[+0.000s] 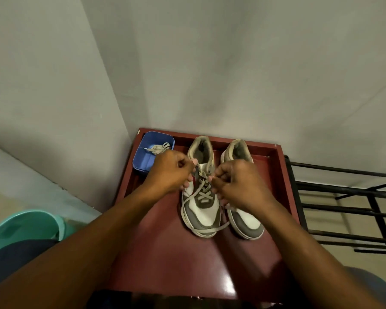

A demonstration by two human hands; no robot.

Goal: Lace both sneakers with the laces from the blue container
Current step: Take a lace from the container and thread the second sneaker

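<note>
Two grey-and-white sneakers stand side by side on a dark red table point(165, 253), toes toward me. The left sneaker point(202, 210) carries a beige lace point(202, 188) crossed through several eyelets, and its loose ends loop around the toe. My left hand point(171, 171) pinches one lace end at the upper left eyelets. My right hand point(236, 182) pinches the other end on the right side and covers the middle of the right sneaker point(247, 221). A blue container point(143, 158) at the table's back left holds a second bundled lace point(159, 148).
The table sits in a corner of grey walls. A black metal rack point(348, 210) stands to its right. A teal plastic tub point(25, 226) sits on the floor at the lower left, beside my dark-clothed knee.
</note>
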